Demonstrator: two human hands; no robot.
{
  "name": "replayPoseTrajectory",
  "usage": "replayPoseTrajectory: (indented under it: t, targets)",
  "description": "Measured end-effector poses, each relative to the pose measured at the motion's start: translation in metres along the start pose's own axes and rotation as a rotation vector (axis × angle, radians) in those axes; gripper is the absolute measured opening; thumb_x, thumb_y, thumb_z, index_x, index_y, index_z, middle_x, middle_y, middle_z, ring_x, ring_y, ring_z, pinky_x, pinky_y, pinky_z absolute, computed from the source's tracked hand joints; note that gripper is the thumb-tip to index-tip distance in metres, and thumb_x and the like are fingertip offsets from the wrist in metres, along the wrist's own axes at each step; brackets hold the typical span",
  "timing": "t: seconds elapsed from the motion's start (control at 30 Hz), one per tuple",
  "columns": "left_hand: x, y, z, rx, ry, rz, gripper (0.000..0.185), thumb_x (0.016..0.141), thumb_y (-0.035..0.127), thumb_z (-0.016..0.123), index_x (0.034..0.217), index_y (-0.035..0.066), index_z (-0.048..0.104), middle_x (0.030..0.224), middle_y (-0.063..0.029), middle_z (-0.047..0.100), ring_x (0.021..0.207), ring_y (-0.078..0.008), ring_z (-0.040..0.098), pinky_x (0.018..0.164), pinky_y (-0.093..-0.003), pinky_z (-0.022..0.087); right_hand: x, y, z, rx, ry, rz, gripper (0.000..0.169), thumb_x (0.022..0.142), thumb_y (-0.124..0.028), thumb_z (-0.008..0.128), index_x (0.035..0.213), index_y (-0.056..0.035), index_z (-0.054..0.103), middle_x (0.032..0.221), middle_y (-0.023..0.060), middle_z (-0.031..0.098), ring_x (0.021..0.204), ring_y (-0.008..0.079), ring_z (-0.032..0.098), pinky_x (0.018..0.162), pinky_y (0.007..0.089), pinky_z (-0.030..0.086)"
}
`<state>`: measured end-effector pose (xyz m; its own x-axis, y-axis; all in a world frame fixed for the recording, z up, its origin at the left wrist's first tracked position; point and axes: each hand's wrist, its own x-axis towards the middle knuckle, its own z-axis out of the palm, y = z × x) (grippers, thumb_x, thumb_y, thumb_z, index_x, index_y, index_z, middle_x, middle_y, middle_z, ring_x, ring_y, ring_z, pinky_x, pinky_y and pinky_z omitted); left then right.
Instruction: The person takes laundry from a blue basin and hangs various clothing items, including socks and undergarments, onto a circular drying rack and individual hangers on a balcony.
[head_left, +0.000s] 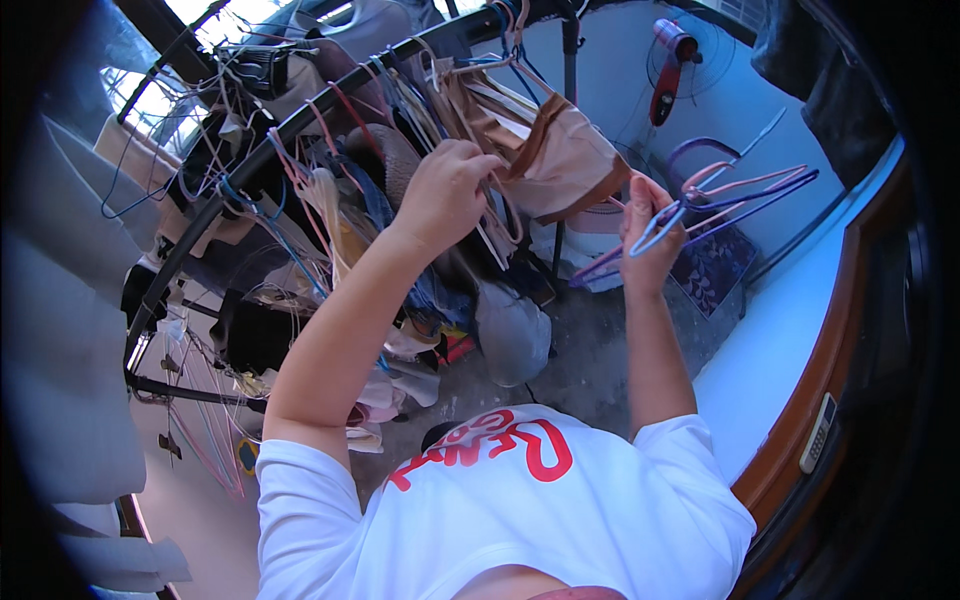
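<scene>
A beige cloth item with brown edging hangs from the rack's near end and stretches across between my two hands. My left hand is raised among the hanging clothes, its fingers curled at the cloth's left side beside a pale looped strip. What those fingertips hold is hidden. In my right hand are several thin hangers, among them a purple hanger and a pink hanger. The thumb and fingers of that hand also meet the cloth's right corner.
A dark metal clothes rack crosses the upper left, crowded with clothes and hangers. Tangled clip hangers dangle at lower left. Beyond stands a fan by the wall. A patterned dark panel is near the floor; a brown wooden edge curves along the right.
</scene>
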<state>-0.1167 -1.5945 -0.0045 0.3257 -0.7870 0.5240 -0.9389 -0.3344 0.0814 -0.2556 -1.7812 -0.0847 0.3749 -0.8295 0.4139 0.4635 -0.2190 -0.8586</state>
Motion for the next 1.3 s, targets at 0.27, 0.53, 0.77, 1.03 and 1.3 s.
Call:
replayPoseTrajectory:
  t: [0.27,0.53,0.77,1.03,1.3]
  targets:
    - [0.003,0.01,0.004,0.034,-0.03,0.034,0.031,0.07,0.009,0.065,0.101,0.005,0.066,0.083,-0.0115,0.065,0.091,-0.0292,0.058,0.084,-0.0381,0.046,0.022,0.028,0.059,-0.159,-0.019,-0.235,0.018,0.088,-0.016,0.066,0.097,-0.0014,0.069,0.076,0.0035,0.065,0.062,0.0083,0.055,0.055,0.0239,0.043]
    - [-0.014,0.01,-0.003,0.092,0.124,0.133,0.023,0.075,0.013,0.066,0.095,0.002,0.067,0.09,-0.0128,0.065,0.093,-0.0286,0.059,0.088,-0.0374,0.045,0.016,0.056,-0.004,-0.367,-0.024,-0.156,0.022,0.093,-0.024,0.059,0.102,-0.0055,0.067,0.064,-0.0043,0.053,0.048,0.0011,0.04,0.039,0.0186,0.027]
    - [-0.033,0.099,-0.002,-1.047,-0.17,-0.226,0.06,0.074,0.016,0.078,0.127,0.004,0.051,0.115,-0.0104,0.058,0.109,-0.0197,0.055,0.094,-0.0329,0.044,-0.001,-0.074,-0.02,0.207,-0.275,0.274,0.028,0.097,-0.033,0.05,0.084,-0.0087,0.051,0.056,-0.0044,0.037,0.042,0.0019,0.032,0.037,0.0184,0.022]
    - [-0.017,0.14,-0.027,-1.539,-0.137,-0.378,0.015,0.091,0.015,0.058,0.101,0.004,0.053,0.071,-0.0007,0.055,0.059,-0.0062,0.054,0.051,-0.0213,0.045,0.013,-0.149,0.041,0.199,-0.875,0.126,0.033,0.091,-0.034,0.06,0.103,-0.0035,0.058,0.081,0.0039,0.059,0.068,0.0099,0.06,0.059,0.021,0.048]
    - [-0.042,0.082,-0.15,-1.23,0.274,-0.334,0.027,0.098,0.026,0.047,0.105,0.002,0.056,0.054,0.0041,0.043,0.04,-0.0015,0.045,0.036,-0.0174,0.032,0.008,-0.112,0.027,0.155,-0.596,-0.794,0.027,0.09,-0.021,0.061,0.105,0.0016,0.062,0.098,0.0134,0.064,0.086,0.0183,0.065,0.072,0.0286,0.053]
